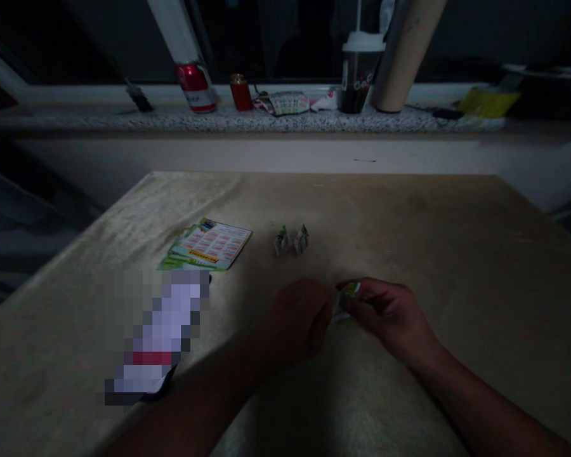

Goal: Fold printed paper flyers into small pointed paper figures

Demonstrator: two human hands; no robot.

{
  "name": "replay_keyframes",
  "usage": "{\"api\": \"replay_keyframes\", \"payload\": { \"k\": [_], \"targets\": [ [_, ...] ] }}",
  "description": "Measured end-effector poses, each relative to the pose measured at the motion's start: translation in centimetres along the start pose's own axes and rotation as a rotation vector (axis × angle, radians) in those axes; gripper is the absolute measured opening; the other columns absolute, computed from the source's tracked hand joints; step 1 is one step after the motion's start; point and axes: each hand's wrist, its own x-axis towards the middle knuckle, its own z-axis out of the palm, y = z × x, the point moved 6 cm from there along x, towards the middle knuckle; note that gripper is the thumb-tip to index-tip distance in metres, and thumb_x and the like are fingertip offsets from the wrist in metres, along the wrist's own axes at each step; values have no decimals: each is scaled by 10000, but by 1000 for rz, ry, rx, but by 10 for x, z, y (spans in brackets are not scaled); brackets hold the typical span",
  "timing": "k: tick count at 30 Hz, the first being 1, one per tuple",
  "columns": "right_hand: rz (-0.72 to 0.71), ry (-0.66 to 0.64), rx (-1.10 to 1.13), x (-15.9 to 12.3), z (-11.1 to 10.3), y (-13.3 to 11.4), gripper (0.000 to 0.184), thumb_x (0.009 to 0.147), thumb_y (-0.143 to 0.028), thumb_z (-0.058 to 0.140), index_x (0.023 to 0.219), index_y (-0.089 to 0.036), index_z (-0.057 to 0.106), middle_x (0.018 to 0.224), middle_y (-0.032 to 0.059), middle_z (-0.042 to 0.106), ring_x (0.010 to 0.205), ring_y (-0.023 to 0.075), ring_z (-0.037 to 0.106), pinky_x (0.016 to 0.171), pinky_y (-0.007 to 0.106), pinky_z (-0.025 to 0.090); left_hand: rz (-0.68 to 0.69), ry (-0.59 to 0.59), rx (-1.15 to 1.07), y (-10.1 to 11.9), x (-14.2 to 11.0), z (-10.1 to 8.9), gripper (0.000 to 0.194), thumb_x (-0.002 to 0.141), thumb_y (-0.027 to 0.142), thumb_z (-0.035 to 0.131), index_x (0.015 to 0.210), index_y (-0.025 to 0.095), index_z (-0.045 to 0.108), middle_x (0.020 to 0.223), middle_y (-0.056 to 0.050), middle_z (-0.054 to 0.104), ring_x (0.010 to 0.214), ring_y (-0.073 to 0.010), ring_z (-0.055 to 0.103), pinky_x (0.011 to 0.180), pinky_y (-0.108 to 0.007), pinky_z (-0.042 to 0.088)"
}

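Note:
My right hand (390,314) pinches a small folded piece of printed green-and-white paper (350,291) between thumb and fingers, low over the table. My left hand (302,317) is closed against the left side of the same paper; its back hides the fingertips. Beyond the hands, two small folded paper pieces (282,241) stand upright side by side, printed in similar colours. To the left lies a fanned stack of printed cards (214,243), the top one bearing a calendar-like grid.
A phone (171,317) with a blurred-out screen lies on the table (433,228), left of my left forearm. Along the granite sill (147,124) stand a red can (195,87), a red lighter-like cylinder (240,92), crumpled wrappers (288,103) and a lidded drink cup (356,76).

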Motion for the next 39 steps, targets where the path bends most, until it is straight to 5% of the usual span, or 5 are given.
{"api": "replay_keyframes", "payload": {
  "k": [10, 25, 28, 32, 39],
  "targets": [
    [54, 51, 86, -1, -5, 5, 430, 761, -145, 752, 1179, -205, 670, 691, -44, 735, 596, 99, 669, 582, 200, 521, 85, -14, -6, 6, 4, -2, 102, 955, 100, 457, 950, 177, 523, 691, 2, 571, 580, -128, 494, 556, -244, 394],
    [107, 60, 125, -2, -6, 0, 565, 749, -131, 750, 1281, -196, 573, 715, -29, 758, 624, 112, 685, 578, 207, 496, 70, 3, 7, 1, 4, -5, 107, 968, 111, 469, 924, 166, 550, 685, -8, 591, 592, -135, 522, 555, -245, 407],
    [112, 76, 155, -3, -7, 0, 626, 736, -121, 766, 1315, -206, 544, 723, -41, 748, 631, 111, 696, 582, 203, 511, -40, 0, -20, -7, 2, -5, 116, 969, 132, 478, 903, 168, 566, 720, -19, 628, 622, -137, 572, 574, -242, 436],
    [76, 55, 179, -2, -3, 0, 663, 738, -138, 787, 1336, -224, 515, 763, -43, 742, 680, 130, 723, 629, 231, 562, -348, -53, -134, -28, -3, -2, 77, 957, 186, 533, 925, 184, 603, 744, 3, 676, 631, -123, 631, 596, -223, 471],
    [-17, 125, 49, 0, -6, 4, 468, 766, -196, 787, 1196, -236, 606, 717, -41, 689, 601, 138, 690, 557, 246, 570, -627, -66, -414, -39, -8, 10, 107, 853, 273, 628, 866, 167, 626, 732, 6, 665, 657, -135, 627, 608, -235, 486]
  ]
}}
